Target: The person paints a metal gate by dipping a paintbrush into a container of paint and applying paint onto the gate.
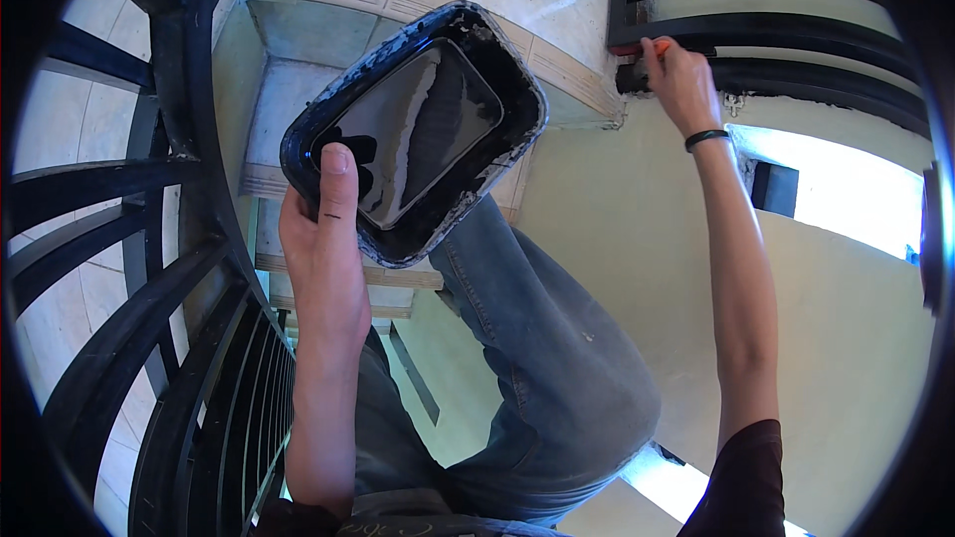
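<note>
My left hand point(328, 229) grips the near left corner of a paint tub point(466, 207), its thumb over the rim. The tub is black, rectangular with rounded corners, and its outside is smeared with dried paint. Glossy black paint point(398, 129) lies in the bottom. Reaching out at the upper right, my right hand point(684, 82) is closed around a paintbrush point(662, 46) with an orange handle. The brush is beside the end of the lower bars of a black railing point(766, 38); its bristles are too dark to make out.
Tiled stairs point(298, 99) descend under the tub. A black metal banister point(199, 169) curves along the left. My bent leg in jeans point(557, 338) is below the tub. On the right stands a pale wall point(796, 308) with a bright opening point(846, 189).
</note>
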Available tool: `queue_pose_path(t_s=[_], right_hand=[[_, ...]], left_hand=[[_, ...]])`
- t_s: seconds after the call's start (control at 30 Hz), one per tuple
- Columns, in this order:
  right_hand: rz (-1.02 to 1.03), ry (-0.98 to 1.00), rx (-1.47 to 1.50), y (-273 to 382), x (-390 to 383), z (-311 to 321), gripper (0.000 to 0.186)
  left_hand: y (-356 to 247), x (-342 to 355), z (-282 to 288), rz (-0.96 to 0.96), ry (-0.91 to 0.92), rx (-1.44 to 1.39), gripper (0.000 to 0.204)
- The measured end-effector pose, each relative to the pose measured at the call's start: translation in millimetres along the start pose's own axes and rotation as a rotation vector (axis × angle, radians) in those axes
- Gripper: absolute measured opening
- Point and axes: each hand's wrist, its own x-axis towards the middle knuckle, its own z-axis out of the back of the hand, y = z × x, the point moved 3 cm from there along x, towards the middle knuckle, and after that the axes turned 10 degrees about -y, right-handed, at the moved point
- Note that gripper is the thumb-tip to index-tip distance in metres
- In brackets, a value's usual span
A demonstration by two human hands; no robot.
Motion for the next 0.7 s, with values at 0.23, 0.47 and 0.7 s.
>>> queue_pose_path(t_s=[0.23, 0.47, 0.7], right_hand=[[-0.13, 0.007, -0.172, 19, 29, 52, 0.04], [-0.089, -0.011, -0.175, 5, 19, 37, 0.041], [-0.049, -0.008, -0.055, 27, 1, 18, 0.037]], left_hand=[[-1, 1, 4, -0.018, -0.007, -0.001, 0.067], [-5, -3, 1, -0.014, 0.003, -0.011, 0.065], [-5, -5, 2, -0.02, 0.016, -0.02, 0.064]])
